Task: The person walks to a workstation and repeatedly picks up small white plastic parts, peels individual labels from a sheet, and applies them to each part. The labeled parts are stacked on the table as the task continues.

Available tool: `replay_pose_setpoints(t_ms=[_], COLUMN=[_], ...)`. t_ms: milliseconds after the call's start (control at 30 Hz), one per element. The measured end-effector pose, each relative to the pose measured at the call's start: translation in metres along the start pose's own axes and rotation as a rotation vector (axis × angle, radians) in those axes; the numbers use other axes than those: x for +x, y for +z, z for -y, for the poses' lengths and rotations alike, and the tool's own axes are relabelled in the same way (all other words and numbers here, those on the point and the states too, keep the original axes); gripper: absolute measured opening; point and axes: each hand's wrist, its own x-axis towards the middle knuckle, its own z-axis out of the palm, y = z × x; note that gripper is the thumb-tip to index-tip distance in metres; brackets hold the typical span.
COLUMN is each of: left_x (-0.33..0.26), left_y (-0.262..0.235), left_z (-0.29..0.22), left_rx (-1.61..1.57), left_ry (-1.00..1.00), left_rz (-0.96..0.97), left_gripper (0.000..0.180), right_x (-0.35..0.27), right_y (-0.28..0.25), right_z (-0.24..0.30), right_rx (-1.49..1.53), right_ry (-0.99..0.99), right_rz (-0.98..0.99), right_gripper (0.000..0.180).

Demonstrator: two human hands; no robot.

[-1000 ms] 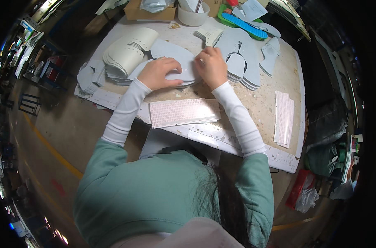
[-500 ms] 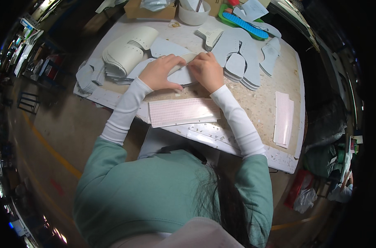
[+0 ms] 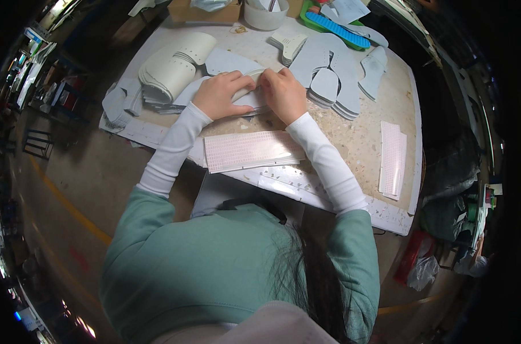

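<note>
A cream curved cut piece (image 3: 253,74), like a shoe upper part, is bent up between my two hands. My left hand (image 3: 221,94) holds it with the fingers over its top and the thumb stretched toward me below. At its right end my right hand (image 3: 283,94) is closed, fingertips pressed together against the piece; anything small between them is hidden. Under both hands lies a stack of pale grey cut pieces (image 3: 187,94). Close in front of my hands is a pile of pink sticker sheets (image 3: 252,150) with small printed cells.
Stacked cream pieces (image 3: 171,71) curl at the left. Grey cut pieces (image 3: 338,69) lie at the right, near another sticker sheet (image 3: 391,160). At the back stand a white tub (image 3: 265,18), a cardboard box (image 3: 203,14) and a green tray (image 3: 313,23) with a blue strip (image 3: 338,30).
My right fingers have shifted a little along the piece's right end and curled closer. My left hand keeps its hold. The whole view has moved slightly.
</note>
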Motion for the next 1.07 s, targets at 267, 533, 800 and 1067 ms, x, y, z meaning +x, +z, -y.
replay_pose_setpoints(t_ms=[267,533,800,1067], left_x=[0.000,0.001,-0.002,0.001], left_y=[-0.008,0.001,0.013,0.006], left_z=[0.000,-0.002,-0.012,-0.011], left_rx=[-0.126,0.044,0.156,0.086], left_ry=[-0.161,-0.124,-0.002,-0.023], left_rz=[0.000,0.055,-0.106,-0.046], left_gripper=[0.018,0.023,0.027,0.022], right_x=[0.006,-0.006,0.000,-0.001], right_y=[-0.021,0.003,-0.010,-0.021], right_z=[-0.028,-0.003,-0.025,-0.034], right_rx=[0.073,0.109,0.149,0.376], right_ry=[0.202,-0.047,0.026,0.311], right_rz=[-0.157,-0.038,-0.079,-0.025], right_gripper=[0.011,0.009,0.010,0.015])
